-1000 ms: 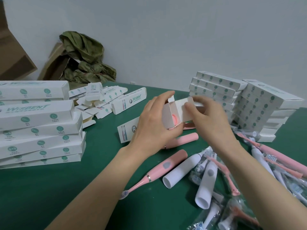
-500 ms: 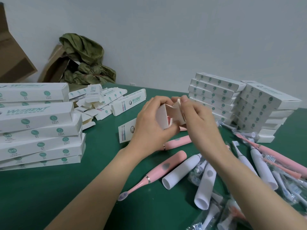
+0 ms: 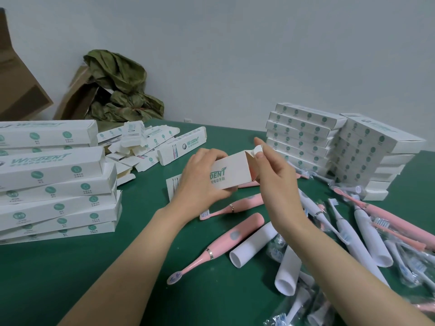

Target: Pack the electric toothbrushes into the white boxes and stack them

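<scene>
Above the green table (image 3: 70, 278), head view: left hand (image 3: 200, 182) grips white box (image 3: 231, 172) mid-air; right hand (image 3: 275, 175) pinches its end flap (image 3: 257, 150). Pink toothbrush (image 3: 226, 243) lies below, box stacks left (image 3: 54, 182) and right (image 3: 303, 135).

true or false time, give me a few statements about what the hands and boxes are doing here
1. The left hand grips the white box. True.
2. The right hand lies flat on the table. False: it pinches the box's end flap.
3. A left stack and a right stack of boxes stand on the table. True.
4. Every toothbrush is packed. False: a pink toothbrush lies loose on the table.
</scene>
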`<state>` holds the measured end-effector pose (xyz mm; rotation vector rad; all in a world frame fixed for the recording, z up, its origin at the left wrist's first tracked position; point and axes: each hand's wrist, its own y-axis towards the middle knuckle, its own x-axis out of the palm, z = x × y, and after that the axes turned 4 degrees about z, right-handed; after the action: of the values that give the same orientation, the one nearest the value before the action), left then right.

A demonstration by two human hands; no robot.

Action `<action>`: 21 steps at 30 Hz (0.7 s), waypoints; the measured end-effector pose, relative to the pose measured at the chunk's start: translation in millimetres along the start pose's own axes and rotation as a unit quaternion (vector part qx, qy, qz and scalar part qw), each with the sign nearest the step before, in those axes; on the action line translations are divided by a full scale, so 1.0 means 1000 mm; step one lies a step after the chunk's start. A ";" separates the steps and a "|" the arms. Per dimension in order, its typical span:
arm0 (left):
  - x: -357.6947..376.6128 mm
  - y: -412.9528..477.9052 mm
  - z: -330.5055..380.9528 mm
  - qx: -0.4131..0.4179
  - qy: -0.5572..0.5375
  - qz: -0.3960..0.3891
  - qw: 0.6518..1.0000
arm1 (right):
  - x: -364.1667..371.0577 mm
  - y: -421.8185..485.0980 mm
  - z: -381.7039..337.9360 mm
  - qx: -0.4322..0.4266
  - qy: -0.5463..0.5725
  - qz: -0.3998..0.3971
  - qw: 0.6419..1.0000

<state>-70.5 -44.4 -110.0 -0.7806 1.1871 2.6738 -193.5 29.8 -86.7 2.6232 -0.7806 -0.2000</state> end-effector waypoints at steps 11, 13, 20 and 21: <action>-0.006 0.005 0.012 -0.048 -0.120 0.024 0.991 | -0.003 -0.001 -0.007 -0.012 0.106 -0.034 0.994; -0.003 0.004 0.019 -0.038 -0.132 0.019 0.990 | -0.004 -0.002 -0.009 -0.067 0.062 -0.015 0.996; 0.004 0.000 0.029 -0.022 -0.116 0.025 0.993 | -0.007 -0.002 -0.008 -0.122 -0.063 0.004 0.990; 0.004 0.000 0.029 -0.024 -0.120 0.025 0.992 | -0.007 -0.003 -0.008 -0.127 -0.070 0.004 0.989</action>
<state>-85.4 -24.0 -95.5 -0.4238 1.0994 2.7497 -195.6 38.8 -80.4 2.3842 -0.7566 -0.4551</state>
